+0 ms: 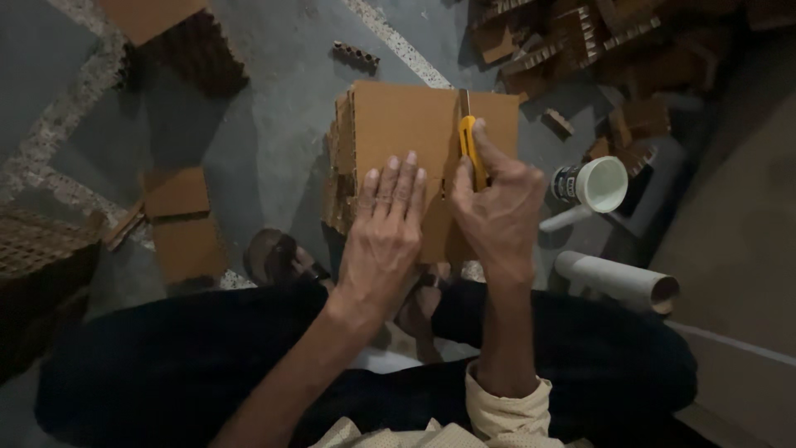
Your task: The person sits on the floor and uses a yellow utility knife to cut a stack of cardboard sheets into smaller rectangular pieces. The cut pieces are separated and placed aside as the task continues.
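Observation:
A brown honeycomb cardboard block (398,120) lies on the grey floor in front of my crossed legs. My left hand (383,232) presses flat on its top sheet, fingers spread toward the far edge. My right hand (496,207) grips a yellow utility knife (469,145), its blade resting on the cardboard near the block's right side, pointing away from me. A cut line runs along the sheet under the knife.
A white open tub (599,184) and a cardboard tube (618,280) lie on the right. Cardboard scraps (580,41) pile at the far right. Flat brown pieces (178,216) lie at left, a honeycomb slab (191,50) at far left. A sandal (278,257) sits by my knee.

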